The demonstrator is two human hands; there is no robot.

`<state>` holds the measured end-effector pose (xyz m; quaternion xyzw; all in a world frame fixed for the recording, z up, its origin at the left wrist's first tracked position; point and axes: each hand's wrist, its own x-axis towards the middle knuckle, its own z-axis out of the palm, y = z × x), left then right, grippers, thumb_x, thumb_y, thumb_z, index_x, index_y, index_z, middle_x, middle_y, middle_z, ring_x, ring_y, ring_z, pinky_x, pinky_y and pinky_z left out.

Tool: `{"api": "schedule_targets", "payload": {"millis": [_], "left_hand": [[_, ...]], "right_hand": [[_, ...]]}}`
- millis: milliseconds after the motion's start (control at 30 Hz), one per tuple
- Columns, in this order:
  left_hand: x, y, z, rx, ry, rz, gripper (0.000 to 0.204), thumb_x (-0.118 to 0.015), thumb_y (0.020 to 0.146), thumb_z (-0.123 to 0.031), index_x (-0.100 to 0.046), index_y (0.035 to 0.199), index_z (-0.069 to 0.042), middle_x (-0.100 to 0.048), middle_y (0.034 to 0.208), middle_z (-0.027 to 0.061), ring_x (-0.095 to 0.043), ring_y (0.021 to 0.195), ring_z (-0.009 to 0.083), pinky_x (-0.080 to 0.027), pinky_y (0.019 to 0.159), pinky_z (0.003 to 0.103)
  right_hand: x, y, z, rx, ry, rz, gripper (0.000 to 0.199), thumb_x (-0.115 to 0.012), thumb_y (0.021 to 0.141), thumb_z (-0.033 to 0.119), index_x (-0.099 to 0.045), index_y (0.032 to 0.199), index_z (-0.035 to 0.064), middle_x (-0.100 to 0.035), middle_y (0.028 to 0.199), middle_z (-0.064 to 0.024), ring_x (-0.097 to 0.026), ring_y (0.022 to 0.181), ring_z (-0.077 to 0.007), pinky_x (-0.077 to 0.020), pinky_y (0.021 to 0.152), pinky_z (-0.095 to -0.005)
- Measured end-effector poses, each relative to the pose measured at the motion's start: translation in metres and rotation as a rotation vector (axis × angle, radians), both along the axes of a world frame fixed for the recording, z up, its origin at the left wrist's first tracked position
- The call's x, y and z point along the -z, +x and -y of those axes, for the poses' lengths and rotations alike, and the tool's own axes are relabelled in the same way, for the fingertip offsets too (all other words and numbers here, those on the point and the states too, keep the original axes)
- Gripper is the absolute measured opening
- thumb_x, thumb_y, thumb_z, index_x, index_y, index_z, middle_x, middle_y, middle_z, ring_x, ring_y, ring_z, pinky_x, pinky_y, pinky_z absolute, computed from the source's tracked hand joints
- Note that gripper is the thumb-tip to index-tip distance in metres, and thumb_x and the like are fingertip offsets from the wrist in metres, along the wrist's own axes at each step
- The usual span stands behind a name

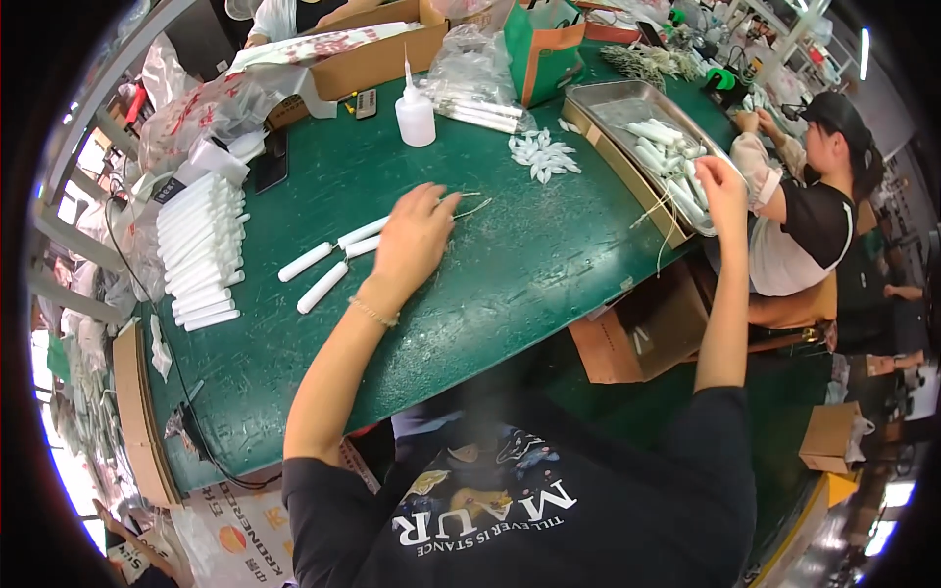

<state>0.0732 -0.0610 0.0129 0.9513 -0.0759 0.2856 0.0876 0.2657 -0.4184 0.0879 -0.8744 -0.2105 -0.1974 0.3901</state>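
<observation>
My left hand (pixel 417 235) is closed over the inner ends of two white candle-like tubes (pixel 363 231) on the green table. Thin pale wires (pixel 472 206) stick out past its fingers. Two more such tubes, one of them (pixel 306 262) farther left, lie end to end with these, joined by short wires. Over at the right, my right hand (pixel 720 181) pinches a white tube (pixel 694 181) at the edge of a metal tray (pixel 613 93) holding several more. Loose wires (pixel 659 211) hang over the tray's near side.
A stack of white tubes (pixel 201 250) lies at the left. A white squeeze bottle (pixel 416 120) with a long nozzle stands near a pile of white flame-shaped pieces (pixel 542 155). A dark phone (pixel 272 162) and a green bag (pixel 541 54) lie farther back. A co-worker (pixel 799 206) sits at the right.
</observation>
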Motion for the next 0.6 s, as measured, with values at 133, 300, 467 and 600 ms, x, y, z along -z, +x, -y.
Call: {"api": "schedule_targets", "payload": {"millis": [133,300,467,600], "left_hand": [[-0.008,-0.049,-0.035,-0.191,0.125,-0.038,0.043,-0.062,0.069,-0.016,-0.050,0.109,-0.009,-0.047,0.110,0.0130,-0.042,0.106,0.0308,-0.033,0.091,0.042],[0.006,-0.071,-0.065,-0.293,0.159,-0.096,0.040,-0.060,0.073,-0.021,-0.050,0.110,-0.013,-0.051,0.099,0.0104,-0.048,0.095,0.0274,-0.039,0.083,0.039],[0.004,-0.068,-0.078,-0.165,0.127,-0.077,0.036,-0.060,0.073,-0.017,-0.051,0.107,-0.010,-0.052,0.086,0.0096,-0.051,0.079,0.0262,-0.044,0.067,0.036],[0.002,-0.067,-0.086,-0.091,0.133,-0.100,0.036,-0.061,0.072,-0.019,-0.051,0.106,-0.010,-0.052,0.085,0.0085,-0.051,0.078,0.0255,-0.044,0.067,0.036]], "right_hand": [[0.018,0.081,0.039,0.189,-0.415,0.136,0.014,-0.052,0.077,0.014,-0.059,0.087,0.0060,-0.060,0.076,-0.0130,-0.058,0.070,-0.0281,-0.0445,0.062,-0.0342],[0.035,0.113,0.032,0.039,-0.736,0.356,0.017,-0.052,0.071,0.010,-0.059,0.086,0.0138,-0.056,0.084,-0.0090,-0.052,0.088,-0.0264,-0.0431,0.072,-0.0381],[0.014,0.097,0.016,0.049,-0.906,0.371,0.018,-0.054,0.069,0.010,-0.056,0.087,0.0126,-0.056,0.080,-0.0084,-0.052,0.087,-0.0254,-0.0424,0.071,-0.0386],[-0.002,0.084,0.021,0.164,-0.709,0.338,0.018,-0.056,0.071,0.015,-0.052,0.087,0.0095,-0.058,0.075,-0.0101,-0.056,0.074,-0.0296,-0.0433,0.064,-0.0388]]}}
